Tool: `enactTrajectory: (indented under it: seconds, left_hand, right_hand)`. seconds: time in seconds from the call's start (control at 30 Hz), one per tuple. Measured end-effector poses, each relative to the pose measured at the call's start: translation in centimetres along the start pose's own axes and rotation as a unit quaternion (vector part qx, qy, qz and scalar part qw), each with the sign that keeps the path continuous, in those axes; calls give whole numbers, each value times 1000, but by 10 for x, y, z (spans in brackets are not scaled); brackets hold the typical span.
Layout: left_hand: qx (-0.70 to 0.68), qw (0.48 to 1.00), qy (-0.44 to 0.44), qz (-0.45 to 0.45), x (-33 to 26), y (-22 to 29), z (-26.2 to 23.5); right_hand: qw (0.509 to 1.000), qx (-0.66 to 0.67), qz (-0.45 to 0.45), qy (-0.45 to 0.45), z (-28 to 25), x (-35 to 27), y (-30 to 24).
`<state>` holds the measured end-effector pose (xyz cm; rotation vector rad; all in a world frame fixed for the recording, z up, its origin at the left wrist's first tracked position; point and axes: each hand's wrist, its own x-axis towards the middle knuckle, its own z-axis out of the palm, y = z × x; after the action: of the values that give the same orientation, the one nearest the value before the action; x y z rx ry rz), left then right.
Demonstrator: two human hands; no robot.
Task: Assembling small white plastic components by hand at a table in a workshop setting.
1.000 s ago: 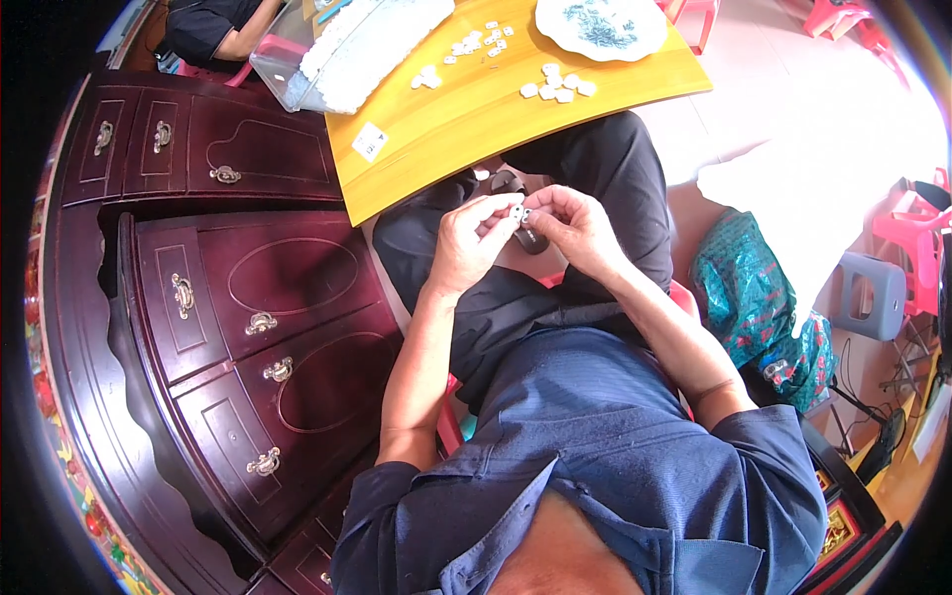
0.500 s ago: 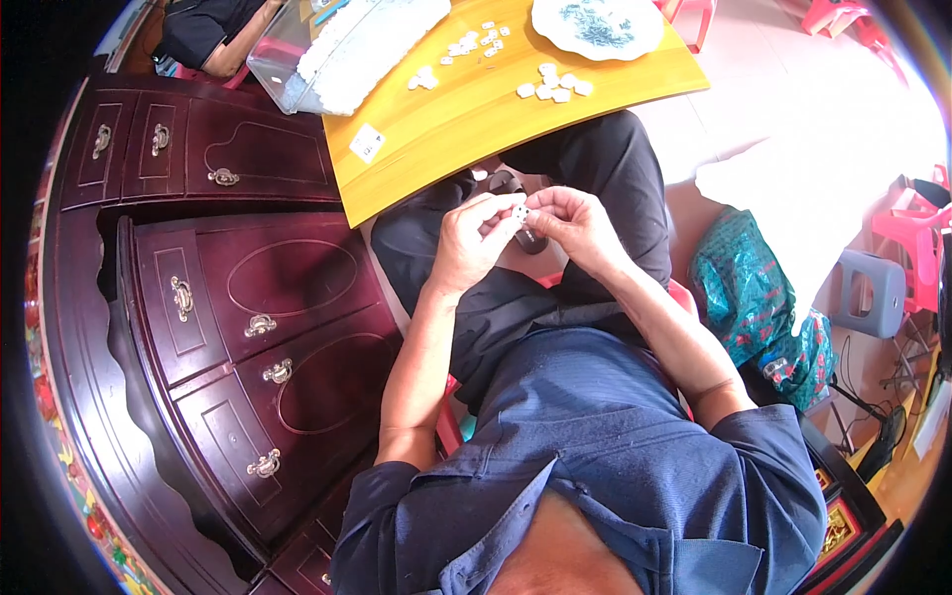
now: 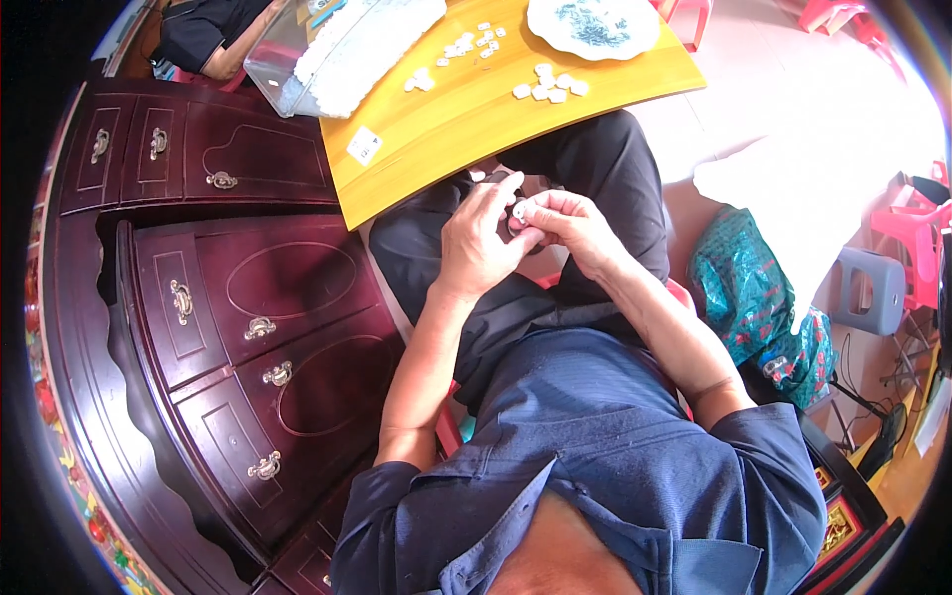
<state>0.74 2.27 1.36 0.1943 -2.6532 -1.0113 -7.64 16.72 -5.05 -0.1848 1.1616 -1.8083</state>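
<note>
Over my lap, my right hand point(image 3: 575, 230) pinches a small white piece with dark holes point(image 3: 520, 211) between thumb and fingertips. Close beside it is my left hand point(image 3: 476, 243), its thumb spread away from the extended fingers, with nothing visibly held. On the yellow table point(image 3: 436, 149) beyond my knees lie loose white pieces point(image 3: 547, 87) at the right. Further back sits a group of small white pieces with dark holes point(image 3: 484, 40), and a smaller cluster of white pieces point(image 3: 420, 79) is left of it.
A clear plastic bin point(image 3: 283, 74) beside a white heap point(image 3: 367, 50) takes up the table's left end. A scalloped plate point(image 3: 593, 28) stands at the back right, a white printed square point(image 3: 364, 145) near the left edge. Dark red drawers point(image 3: 288, 268) flank me; another person's arm point(image 3: 238, 50) shows far left.
My left hand has let go of the small piece and opened, its fingers lifting away. The right hand keeps the piece, almost in place.
</note>
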Motion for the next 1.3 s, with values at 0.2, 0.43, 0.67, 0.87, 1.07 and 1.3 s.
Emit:
enactTrajectory:
  seconds: [0.2, 0.43, 0.67, 0.87, 1.07, 1.3]
  left_hand:
    - [54, 997, 22, 57, 0, -8, 12]
    - [-2, 999, -17, 35, 2, -9, 9]
    - [-23, 999, -27, 33, 2, -14, 7]
    - [-46, 998, -29, -12, 1, -9, 7]
    - [-66, 998, -15, -2, 1, -11, 9]
    - [-94, 996, -2, -1, 4, -7, 10]
  right_hand:
    - [998, 59, 27, 0, -6, 3, 5]
    - [982, 171, 79, 9, -7, 0, 2]
    - [990, 134, 51, -6, -8, 5, 12]
    - [995, 104, 10, 7, -3, 4, 14]
    - [989, 143, 23, 33, -1, 1, 12]
    - [988, 147, 21, 33, -1, 3, 13]
